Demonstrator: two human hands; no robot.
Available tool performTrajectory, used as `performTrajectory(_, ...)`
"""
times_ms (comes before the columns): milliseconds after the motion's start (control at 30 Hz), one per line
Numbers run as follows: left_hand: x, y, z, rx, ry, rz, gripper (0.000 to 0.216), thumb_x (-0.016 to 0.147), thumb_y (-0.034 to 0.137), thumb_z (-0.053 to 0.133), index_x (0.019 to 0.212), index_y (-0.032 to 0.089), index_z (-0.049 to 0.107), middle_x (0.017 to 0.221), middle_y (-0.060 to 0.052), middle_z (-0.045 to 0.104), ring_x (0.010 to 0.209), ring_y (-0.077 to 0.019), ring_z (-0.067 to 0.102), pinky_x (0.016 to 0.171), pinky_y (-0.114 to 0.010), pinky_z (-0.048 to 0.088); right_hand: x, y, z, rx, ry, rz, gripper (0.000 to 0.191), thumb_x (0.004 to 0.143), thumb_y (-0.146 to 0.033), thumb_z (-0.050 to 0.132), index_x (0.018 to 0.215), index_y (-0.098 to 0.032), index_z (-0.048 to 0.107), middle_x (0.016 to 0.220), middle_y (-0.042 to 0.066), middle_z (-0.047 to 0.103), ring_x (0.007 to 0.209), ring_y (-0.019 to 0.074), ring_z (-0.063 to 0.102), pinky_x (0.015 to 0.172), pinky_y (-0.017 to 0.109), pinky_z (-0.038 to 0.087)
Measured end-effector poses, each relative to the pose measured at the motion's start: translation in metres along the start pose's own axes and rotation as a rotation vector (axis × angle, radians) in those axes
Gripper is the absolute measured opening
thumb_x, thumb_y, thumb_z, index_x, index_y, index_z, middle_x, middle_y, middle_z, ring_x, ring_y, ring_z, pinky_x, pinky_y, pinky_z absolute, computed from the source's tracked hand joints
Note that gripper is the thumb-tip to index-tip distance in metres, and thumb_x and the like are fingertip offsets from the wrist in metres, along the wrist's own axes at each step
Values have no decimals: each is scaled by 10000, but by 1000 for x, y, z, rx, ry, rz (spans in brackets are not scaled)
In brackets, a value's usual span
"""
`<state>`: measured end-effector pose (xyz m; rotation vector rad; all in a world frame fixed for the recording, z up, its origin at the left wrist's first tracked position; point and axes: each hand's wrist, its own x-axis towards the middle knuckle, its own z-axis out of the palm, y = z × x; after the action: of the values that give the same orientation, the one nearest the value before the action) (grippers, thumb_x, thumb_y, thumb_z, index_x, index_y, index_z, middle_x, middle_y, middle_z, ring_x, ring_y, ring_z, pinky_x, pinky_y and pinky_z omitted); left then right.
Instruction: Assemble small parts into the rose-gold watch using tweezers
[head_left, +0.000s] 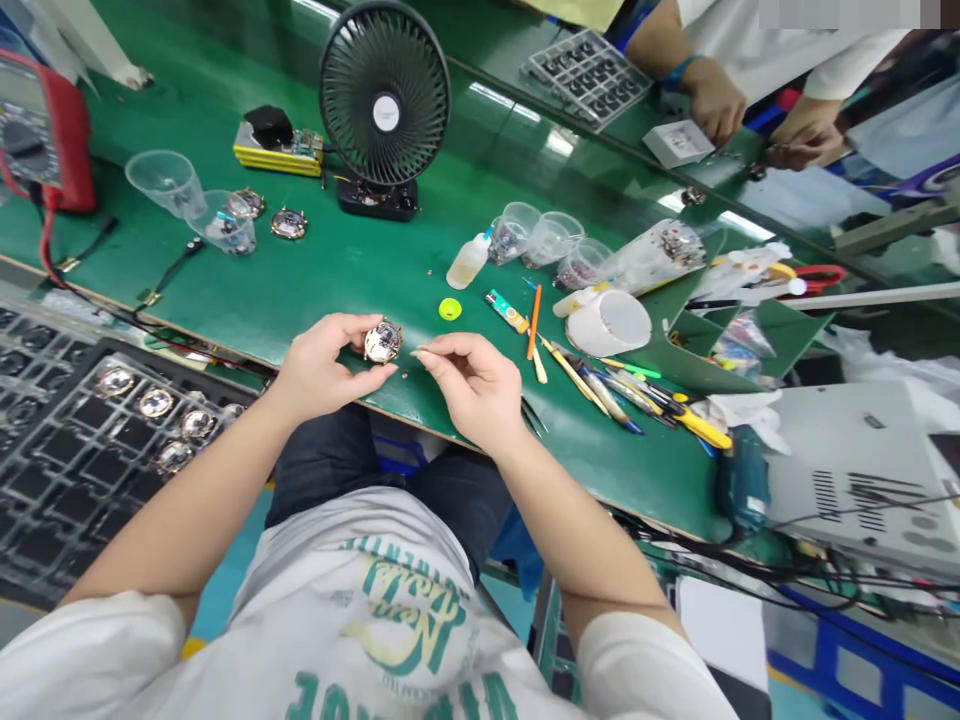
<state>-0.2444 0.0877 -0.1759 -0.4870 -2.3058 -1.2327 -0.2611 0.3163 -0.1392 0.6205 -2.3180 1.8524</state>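
My left hand (326, 365) is closed around the edge of a round watch case (383, 341) with a gold-coloured rim and a shiny inside, held just above the front of the green bench. Close by on the right, the thumb and forefinger of my right hand (476, 385) are pinched together, pointing at the case but apart from it. Something tiny may be at those fingertips; it is too small to name. Dark tweezer-like tips (534, 415) show behind my right hand, and whether the hand holds them is hidden. A yellow-green cap (450, 309) lies just beyond.
A black fan (385, 110) stands at the back. Left are plastic cups (163, 183), loose watch cases (289, 222), a multimeter (37, 130) and a tray (82, 470). Right are a dropper bottle (469, 262), lighter (506, 311) and tools (615, 390). A co-worker's hands (716, 100) work opposite.
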Motion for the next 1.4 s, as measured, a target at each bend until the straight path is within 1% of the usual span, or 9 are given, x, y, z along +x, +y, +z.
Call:
performTrajectory(100, 0, -1, 0, -17, -11, -10, 514, 849, 301, 865, 1317, 190, 683, 994, -34, 792, 834, -144, 764, 820, -246, 633, 1, -2, 9, -61, 11, -5, 44, 985, -305, 773, 978, -262, 781, 947, 8, 832, 811, 168, 755, 763, 304, 611)
performTrajectory(333, -1, 0, -1, -19, -23, -65, 496, 848, 325, 854, 1303, 204, 698, 993, -19, 796, 839, -145, 767, 814, -247, 638, 1, 4, 18, -54, -13, 48, 88, 980, -334, 770, 977, -248, 788, 927, 3, 823, 800, 160, 735, 791, 302, 602)
performTrajectory(633, -2, 0, -1, -11, -51, -157, 536, 817, 400, 861, 1295, 204, 717, 1010, -37, 809, 851, -170, 771, 845, -289, 641, 1, 4, 19, -91, -23, 84, 98, 983, -365, 765, 974, -271, 789, 936, 9, 821, 796, 176, 718, 784, 324, 592)
performTrajectory(933, -2, 1, 0, -31, -14, -121, 512, 832, 382, 855, 1286, 187, 720, 979, -29, 803, 830, -153, 766, 826, -259, 632, -2, 2, 13, -39, -4, 34, 56, 977, -318, 773, 954, -269, 760, 897, -4, 800, 756, 159, 701, 722, 310, 570)
performTrajectory(1000, -2, 2, -1, -31, -10, -117, 512, 829, 379, 857, 1282, 186, 720, 972, -24, 801, 819, -147, 763, 819, -249, 629, -5, 2, 11, -31, 12, 28, 53, 980, -319, 771, 959, -272, 758, 901, -1, 799, 766, 162, 707, 737, 321, 579)
performTrajectory(1167, -1, 4, -1, -16, -14, -148, 514, 818, 382, 859, 1276, 192, 719, 969, -11, 796, 812, -141, 756, 818, -246, 630, -16, 5, 10, 35, 76, 60, 110, 983, -404, 773, 987, -296, 750, 977, 30, 814, 864, 206, 745, 845, 391, 615)
performTrajectory(1233, 0, 3, -1, -22, -5, -149, 521, 814, 390, 859, 1275, 190, 720, 949, -7, 788, 815, -143, 751, 816, -246, 629, -18, 4, 11, 130, 120, 111, 151, 950, -426, 808, 972, -294, 737, 959, 27, 809, 853, 200, 741, 834, 383, 611)
performTrajectory(1267, 0, 3, 0, -24, -3, -153, 526, 811, 397, 860, 1273, 189, 720, 942, -7, 783, 817, -145, 747, 816, -248, 628, -18, 3, 12, 197, 146, 167, 193, 919, -442, 836, 956, -289, 725, 927, 20, 801, 823, 192, 731, 807, 369, 608)
performTrajectory(1400, -1, 1, 1, -18, -6, -183, 542, 797, 430, 865, 1263, 196, 717, 932, -8, 766, 810, -149, 734, 813, -260, 628, -14, -4, 12, 555, 198, 498, 379, 773, -491, 934, 905, -278, 650, 822, -24, 739, 680, 139, 634, 665, 299, 559)
